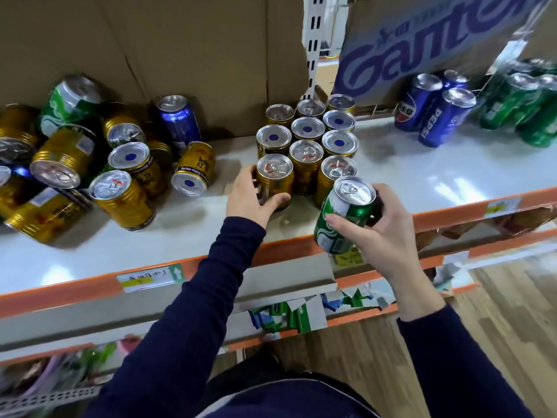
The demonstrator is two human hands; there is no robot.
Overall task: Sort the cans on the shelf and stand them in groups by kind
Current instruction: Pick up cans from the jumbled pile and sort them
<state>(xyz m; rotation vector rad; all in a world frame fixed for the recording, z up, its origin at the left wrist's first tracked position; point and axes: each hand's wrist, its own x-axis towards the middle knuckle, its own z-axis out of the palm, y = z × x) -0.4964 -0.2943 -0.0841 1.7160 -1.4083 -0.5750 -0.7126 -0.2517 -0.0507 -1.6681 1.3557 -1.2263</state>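
Curling its fingers and thumb round the front-left gold can (275, 179) of the upright gold block in mid-shelf, the left hand (251, 196) grips it on the white shelf (422, 173). The right hand (381, 229) clasps a green can (343, 217), tilted, above the shelf's front edge just beside that block. A jumbled heap of cans (75, 167) lies to the left; blue cans (434, 111) and a green cluster (524, 107) stand grouped to the right.

Single wide-angle view from our head, we face forward and down onto the shelf (422, 179), standing close to its near edge, cardboard backing (196, 55) far at top, wooden floor (497, 312) near right.
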